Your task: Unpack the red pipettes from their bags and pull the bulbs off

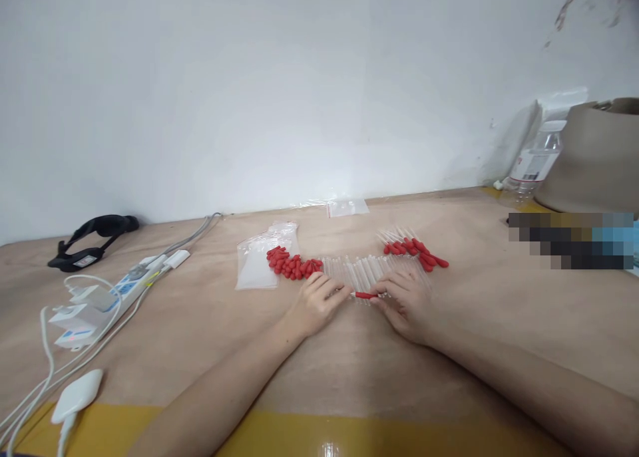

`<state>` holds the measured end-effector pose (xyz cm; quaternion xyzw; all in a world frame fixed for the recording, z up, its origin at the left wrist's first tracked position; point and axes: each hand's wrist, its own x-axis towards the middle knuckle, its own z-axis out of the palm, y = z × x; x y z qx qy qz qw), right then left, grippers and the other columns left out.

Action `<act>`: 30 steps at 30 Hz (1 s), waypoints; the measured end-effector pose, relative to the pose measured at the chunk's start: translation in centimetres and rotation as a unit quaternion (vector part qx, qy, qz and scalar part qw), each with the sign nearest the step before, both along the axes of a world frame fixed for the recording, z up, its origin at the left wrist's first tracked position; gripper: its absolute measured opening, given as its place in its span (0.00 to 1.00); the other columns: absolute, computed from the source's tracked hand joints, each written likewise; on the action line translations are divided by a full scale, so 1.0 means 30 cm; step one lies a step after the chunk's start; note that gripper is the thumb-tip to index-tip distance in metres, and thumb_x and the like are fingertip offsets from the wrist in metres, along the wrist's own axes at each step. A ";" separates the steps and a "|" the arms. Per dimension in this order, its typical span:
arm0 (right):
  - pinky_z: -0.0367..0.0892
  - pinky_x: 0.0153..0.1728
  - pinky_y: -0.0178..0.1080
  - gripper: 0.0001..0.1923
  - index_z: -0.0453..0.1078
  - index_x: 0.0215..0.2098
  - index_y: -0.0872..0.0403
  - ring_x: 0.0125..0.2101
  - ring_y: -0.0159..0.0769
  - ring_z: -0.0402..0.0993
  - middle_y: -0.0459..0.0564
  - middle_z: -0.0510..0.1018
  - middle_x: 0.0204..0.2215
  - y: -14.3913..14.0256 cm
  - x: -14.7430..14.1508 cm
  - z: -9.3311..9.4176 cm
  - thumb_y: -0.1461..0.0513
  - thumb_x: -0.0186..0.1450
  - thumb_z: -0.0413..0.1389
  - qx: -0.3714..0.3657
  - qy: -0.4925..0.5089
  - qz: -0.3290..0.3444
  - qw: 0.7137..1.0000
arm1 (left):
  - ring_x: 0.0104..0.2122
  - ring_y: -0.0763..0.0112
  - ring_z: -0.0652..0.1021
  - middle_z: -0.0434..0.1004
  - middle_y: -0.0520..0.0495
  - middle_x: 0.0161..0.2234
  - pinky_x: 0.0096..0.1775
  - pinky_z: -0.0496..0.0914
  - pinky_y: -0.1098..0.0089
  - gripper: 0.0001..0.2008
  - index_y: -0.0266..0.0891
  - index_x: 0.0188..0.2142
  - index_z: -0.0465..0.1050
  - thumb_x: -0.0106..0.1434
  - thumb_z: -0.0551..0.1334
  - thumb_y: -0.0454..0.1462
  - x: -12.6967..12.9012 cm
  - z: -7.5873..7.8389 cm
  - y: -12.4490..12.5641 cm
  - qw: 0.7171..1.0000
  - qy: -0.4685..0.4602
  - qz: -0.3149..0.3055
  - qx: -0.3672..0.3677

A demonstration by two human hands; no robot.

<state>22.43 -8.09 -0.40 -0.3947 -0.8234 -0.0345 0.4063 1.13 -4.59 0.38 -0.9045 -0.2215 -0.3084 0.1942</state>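
Note:
Between my two hands lies a red rubber dropper bulb [366, 295], level and pointing sideways. My right hand [407, 305] pinches its right end with thumb and fingers. My left hand [319, 303] is closed at the other end, where a short bit of clear glass tube shows by the fingertips. Just beyond my hands, clear glass dropper tubes [357, 269] lie side by side in a row. Loose red rubber bulbs [289, 264] are heaped at the row's left. Several droppers with red bulbs fitted [412, 246] lie behind my right hand.
Clear zip bags [255, 264] lie left of the bulbs, and another bag [348, 208] lies by the wall. A power strip [124, 291] with white cables and a black head strap [92, 241] occupy the left. A plastic bottle [536, 161] stands beside a beige bin [594, 157].

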 end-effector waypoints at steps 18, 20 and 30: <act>0.48 0.39 0.41 0.05 0.70 0.34 0.50 0.27 0.29 0.65 0.40 0.72 0.19 -0.032 0.007 -0.013 0.64 0.61 0.53 0.214 -0.155 -0.046 0.963 | 0.26 0.73 0.69 0.69 0.47 0.25 0.31 0.63 0.70 0.08 0.35 0.35 0.69 0.63 0.51 0.32 0.045 -0.019 -0.056 0.997 0.025 -0.025 -0.067; 0.49 0.38 0.41 0.06 0.70 0.36 0.49 0.28 0.29 0.66 0.40 0.74 0.21 -0.034 0.023 -0.015 0.65 0.61 0.52 0.218 -0.159 -0.039 0.962 | 0.25 0.73 0.69 0.69 0.48 0.24 0.31 0.64 0.70 0.08 0.36 0.34 0.69 0.63 0.52 0.33 0.041 -0.019 -0.054 0.998 0.019 -0.021 -0.064; 0.61 0.26 0.36 0.15 0.74 0.35 0.51 0.26 0.33 0.68 0.48 0.73 0.26 0.133 0.340 0.050 0.52 0.58 0.51 -0.047 0.092 -0.201 0.974 | 0.34 0.71 0.70 0.65 0.43 0.36 0.35 0.68 0.71 0.16 0.37 0.49 0.63 0.62 0.48 0.29 -0.051 0.000 0.044 0.981 -0.132 0.095 -0.108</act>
